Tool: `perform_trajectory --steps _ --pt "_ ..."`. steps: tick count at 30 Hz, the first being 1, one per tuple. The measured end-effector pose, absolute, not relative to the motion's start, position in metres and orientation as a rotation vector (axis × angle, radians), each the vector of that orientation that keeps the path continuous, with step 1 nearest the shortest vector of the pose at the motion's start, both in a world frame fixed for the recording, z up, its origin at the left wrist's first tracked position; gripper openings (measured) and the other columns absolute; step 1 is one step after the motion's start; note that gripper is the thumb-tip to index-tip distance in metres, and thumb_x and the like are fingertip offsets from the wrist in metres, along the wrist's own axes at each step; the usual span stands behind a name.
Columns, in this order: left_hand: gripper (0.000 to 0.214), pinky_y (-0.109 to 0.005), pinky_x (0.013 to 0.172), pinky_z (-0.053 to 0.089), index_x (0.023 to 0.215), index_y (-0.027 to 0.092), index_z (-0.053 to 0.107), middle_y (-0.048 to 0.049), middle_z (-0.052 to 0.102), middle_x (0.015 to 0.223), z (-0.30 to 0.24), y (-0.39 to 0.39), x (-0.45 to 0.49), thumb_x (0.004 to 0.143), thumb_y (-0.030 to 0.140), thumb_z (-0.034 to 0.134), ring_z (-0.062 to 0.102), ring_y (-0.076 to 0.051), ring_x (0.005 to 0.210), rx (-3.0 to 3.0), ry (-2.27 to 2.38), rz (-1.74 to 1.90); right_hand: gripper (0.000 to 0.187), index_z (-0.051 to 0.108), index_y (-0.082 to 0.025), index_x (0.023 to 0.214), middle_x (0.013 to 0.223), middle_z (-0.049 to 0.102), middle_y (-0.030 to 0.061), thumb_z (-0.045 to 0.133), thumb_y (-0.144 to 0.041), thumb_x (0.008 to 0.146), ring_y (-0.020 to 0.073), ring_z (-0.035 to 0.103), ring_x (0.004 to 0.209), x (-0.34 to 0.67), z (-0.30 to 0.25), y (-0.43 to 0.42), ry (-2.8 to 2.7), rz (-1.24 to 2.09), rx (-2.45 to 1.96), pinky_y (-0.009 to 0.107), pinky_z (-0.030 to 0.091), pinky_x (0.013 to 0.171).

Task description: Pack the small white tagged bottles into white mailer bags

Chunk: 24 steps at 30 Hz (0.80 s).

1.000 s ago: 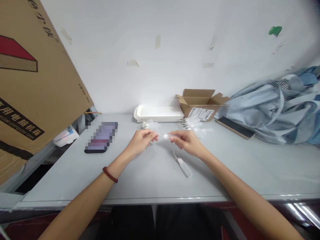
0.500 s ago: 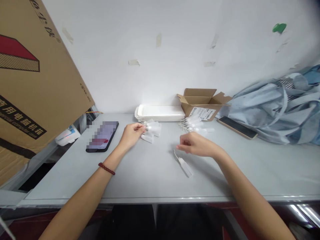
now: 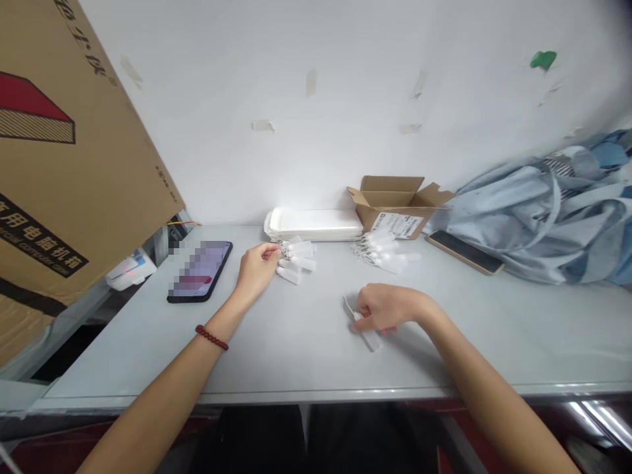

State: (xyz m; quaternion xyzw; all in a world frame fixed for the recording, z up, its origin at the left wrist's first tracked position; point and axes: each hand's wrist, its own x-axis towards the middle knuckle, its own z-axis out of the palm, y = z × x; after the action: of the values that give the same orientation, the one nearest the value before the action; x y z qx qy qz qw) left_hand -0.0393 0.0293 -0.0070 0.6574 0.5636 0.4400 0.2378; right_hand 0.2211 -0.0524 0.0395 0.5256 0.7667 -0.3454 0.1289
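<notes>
My left hand (image 3: pixel 257 268), with a dark red bead bracelet (image 3: pixel 211 337) at its wrist, rests at the left bunch of small translucent plastic pieces with white cords (image 3: pixel 299 251). Its thumb and finger are pinched by the cord ends; what they hold is hidden. My right hand (image 3: pixel 392 307) is curled over a single translucent piece (image 3: pixel 371 340) lying on the table, the thumb across its upper part. A small reddish patch (image 3: pixel 389 330) shows beneath that hand, too little to name. Another bunch of corded pieces (image 3: pixel 382 250) lies farther back on the right.
At the wall stand a stack of flat white trays (image 3: pixel 316 224) and an open small carton (image 3: pixel 395 209). A phone (image 3: pixel 200 271) lies left, another phone (image 3: pixel 464 251) right, beside a pale blue cloth bag (image 3: pixel 533 217). A big carton (image 3: pixel 99 158) leans at the left.
My right hand has moved down and toward me, from behind the single translucent piece to over it. My left hand stays at the left bunch. The view has shifted slightly.
</notes>
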Motion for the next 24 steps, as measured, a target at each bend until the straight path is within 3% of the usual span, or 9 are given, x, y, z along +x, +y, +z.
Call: perform_trajectory --steps 6,11,16,24 --pt "0.027 -0.027 0.071 0.045 0.098 0.015 0.068 -0.0071 0.07 0.09 0.005 0.005 -0.019 0.08 0.031 0.056 0.061 -0.019 0.084 1.91 1.427 1.146 0.026 0.046 -0.019 0.052 0.047 0.057 -0.0005 0.057 -0.031 0.072 0.0109 0.049 0.044 0.223 0.035 -0.045 2.472 -1.0 1.539 0.024 0.033 0.045" --pt "0.035 -0.026 0.061 0.044 0.103 0.014 0.065 -0.0034 0.064 0.073 0.012 -0.013 -0.003 0.084 0.04 0.054 0.055 -0.013 0.061 1.776 1.089 0.926 0.018 0.053 -0.017 0.062 0.058 0.061 0.0005 0.053 -0.027 0.077 0.0097 0.048 0.05 0.219 0.035 -0.042 2.745 -1.057 1.613 0.023 0.033 0.049" --pt "0.041 -0.024 0.05 0.04 0.108 0.013 0.064 -0.0034 0.062 0.074 0.011 -0.021 0.004 0.084 0.045 0.054 0.049 -0.01 0.055 1.688 0.961 0.802 0.02 0.051 -0.017 0.064 0.059 0.058 -0.0005 0.051 -0.027 0.081 0.0092 0.046 0.052 0.211 0.034 -0.044 2.866 -1.077 1.598 0.022 0.034 0.052" --pt "0.031 -0.021 0.045 0.035 0.091 0.015 0.066 -0.0033 0.061 0.075 0.008 -0.016 0.002 0.081 0.042 0.058 0.047 -0.009 0.055 1.629 0.955 0.843 0.023 0.048 -0.017 0.063 0.059 0.053 -0.0023 0.05 -0.025 0.084 0.0075 0.04 0.052 0.205 0.03 -0.047 2.948 -1.063 1.552 0.021 0.032 0.054"
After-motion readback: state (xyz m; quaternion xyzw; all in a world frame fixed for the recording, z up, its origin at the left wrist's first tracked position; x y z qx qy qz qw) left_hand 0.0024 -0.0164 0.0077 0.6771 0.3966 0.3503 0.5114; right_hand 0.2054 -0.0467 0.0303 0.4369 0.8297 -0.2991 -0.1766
